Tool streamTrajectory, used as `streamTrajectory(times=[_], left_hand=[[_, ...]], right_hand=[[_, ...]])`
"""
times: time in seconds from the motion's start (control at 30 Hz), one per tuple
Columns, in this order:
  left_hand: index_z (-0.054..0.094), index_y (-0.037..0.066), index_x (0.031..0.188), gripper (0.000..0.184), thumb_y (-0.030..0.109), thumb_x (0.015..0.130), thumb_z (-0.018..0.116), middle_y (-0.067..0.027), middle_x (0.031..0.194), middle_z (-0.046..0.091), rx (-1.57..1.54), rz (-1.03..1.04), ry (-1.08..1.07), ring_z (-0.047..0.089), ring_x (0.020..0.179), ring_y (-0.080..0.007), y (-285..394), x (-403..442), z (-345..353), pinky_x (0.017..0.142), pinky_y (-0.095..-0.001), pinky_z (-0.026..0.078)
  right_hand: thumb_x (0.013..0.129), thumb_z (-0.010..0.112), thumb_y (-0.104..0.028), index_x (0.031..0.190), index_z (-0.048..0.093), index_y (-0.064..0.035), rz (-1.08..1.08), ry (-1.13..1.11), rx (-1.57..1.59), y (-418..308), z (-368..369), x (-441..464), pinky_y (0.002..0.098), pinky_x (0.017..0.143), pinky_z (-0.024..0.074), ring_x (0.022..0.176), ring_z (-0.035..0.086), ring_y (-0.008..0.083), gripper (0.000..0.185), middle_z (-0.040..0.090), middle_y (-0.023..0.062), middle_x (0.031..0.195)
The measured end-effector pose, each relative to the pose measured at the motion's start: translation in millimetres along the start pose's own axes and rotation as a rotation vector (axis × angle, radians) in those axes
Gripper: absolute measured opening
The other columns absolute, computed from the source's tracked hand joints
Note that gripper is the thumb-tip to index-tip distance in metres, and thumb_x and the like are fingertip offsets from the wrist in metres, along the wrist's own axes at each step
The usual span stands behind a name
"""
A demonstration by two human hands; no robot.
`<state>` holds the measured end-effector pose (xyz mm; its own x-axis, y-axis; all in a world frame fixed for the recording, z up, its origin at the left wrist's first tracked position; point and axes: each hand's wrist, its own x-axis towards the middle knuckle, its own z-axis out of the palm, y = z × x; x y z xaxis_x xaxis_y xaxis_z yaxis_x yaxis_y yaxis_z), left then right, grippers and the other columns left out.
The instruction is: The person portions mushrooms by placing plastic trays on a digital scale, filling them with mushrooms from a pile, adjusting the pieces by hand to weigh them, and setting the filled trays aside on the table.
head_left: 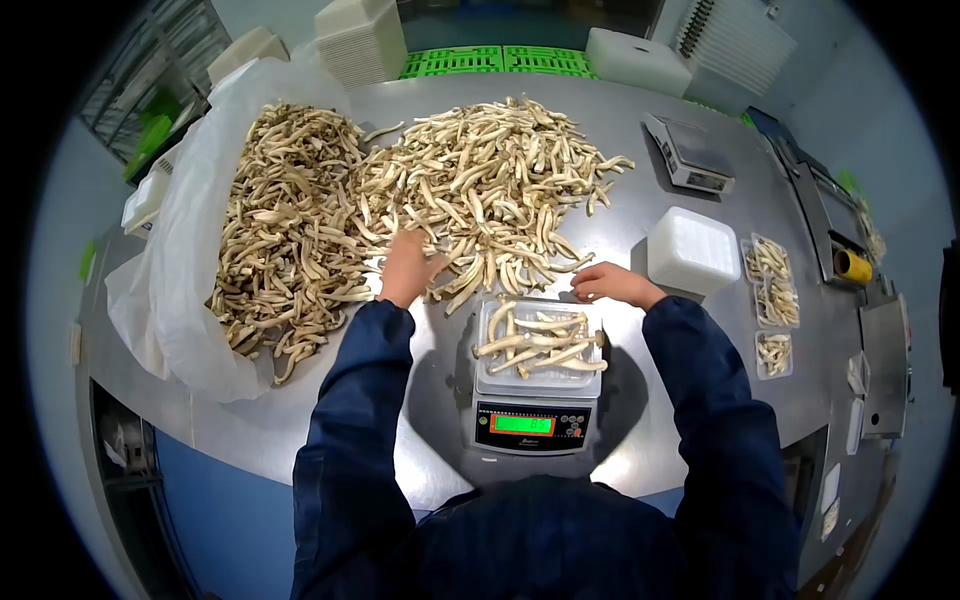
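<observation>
My left hand reaches to the near edge of the loose mushroom pile, its thumb spread away from the fingers. Its fingertips are partly lost among the mushrooms, and I see nothing held. My right hand hovers right of the pile's front edge, fingers slightly bent and apart from the thumb, with nothing visible in it. Between and below the hands stands a digital scale with a lit green display. On it rests a clear plastic tray holding several long pale mushrooms, lying crosswise.
A large clear bag spills more mushrooms at left. Stacked white trays stand at right, near filled trays. A second scale sits behind them. Green crates line the back of the steel table.
</observation>
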<state>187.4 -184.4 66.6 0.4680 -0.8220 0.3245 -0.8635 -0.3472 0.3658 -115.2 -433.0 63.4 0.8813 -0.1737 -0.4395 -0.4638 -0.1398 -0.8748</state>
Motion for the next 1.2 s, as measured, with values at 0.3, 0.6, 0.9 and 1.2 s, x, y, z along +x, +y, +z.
streamTrajectory(times=[0.3,0.6,0.9,1.2], left_hand=[[0.040,-0.002,0.129,0.082,0.035,0.066,0.077,-0.0225,0.110,0.048,0.157,0.066,-0.290,0.044,0.110,-0.0400,51,-2,49,0.091,-0.0450,0.042],[0.049,0.001,0.127,0.043,0.007,0.086,0.059,-0.0068,0.108,0.059,-1.283,-0.516,-0.474,0.059,0.085,-0.0167,54,38,67,0.074,-0.0290,0.048],[0.043,-0.004,0.131,0.042,0.004,0.090,0.051,-0.0131,0.123,0.052,-1.322,-0.360,-0.566,0.056,0.108,-0.0195,87,90,22,0.091,-0.0318,0.049],[0.043,0.002,0.136,0.058,0.023,0.085,0.062,-0.0183,0.130,0.051,-0.662,-0.369,-0.384,0.049,0.118,-0.0275,30,74,1,0.099,-0.0353,0.038]], right_hand=[[0.085,0.063,-0.030,0.103,0.055,0.0118,0.305,-0.094,0.168,-26,20,77,0.0353,0.072,0.0573,0.086,0.064,0.0269,0.046,0.062,0.0205,0.095],[0.091,0.059,-0.026,0.127,0.044,-0.0003,0.230,-0.173,0.975,-34,32,121,0.0532,0.099,0.0409,0.118,0.048,0.0344,0.046,0.045,0.0218,0.127],[0.091,0.056,-0.015,0.107,0.057,-0.0007,0.036,0.033,1.102,-76,-2,121,0.0411,0.060,0.0592,0.073,0.068,0.0262,0.021,0.066,0.0159,0.090],[0.075,0.067,-0.006,0.092,0.065,0.0055,0.041,0.297,0.355,-96,-51,69,0.0302,0.046,0.0476,0.067,0.059,0.0165,0.021,0.065,0.0102,0.080]])
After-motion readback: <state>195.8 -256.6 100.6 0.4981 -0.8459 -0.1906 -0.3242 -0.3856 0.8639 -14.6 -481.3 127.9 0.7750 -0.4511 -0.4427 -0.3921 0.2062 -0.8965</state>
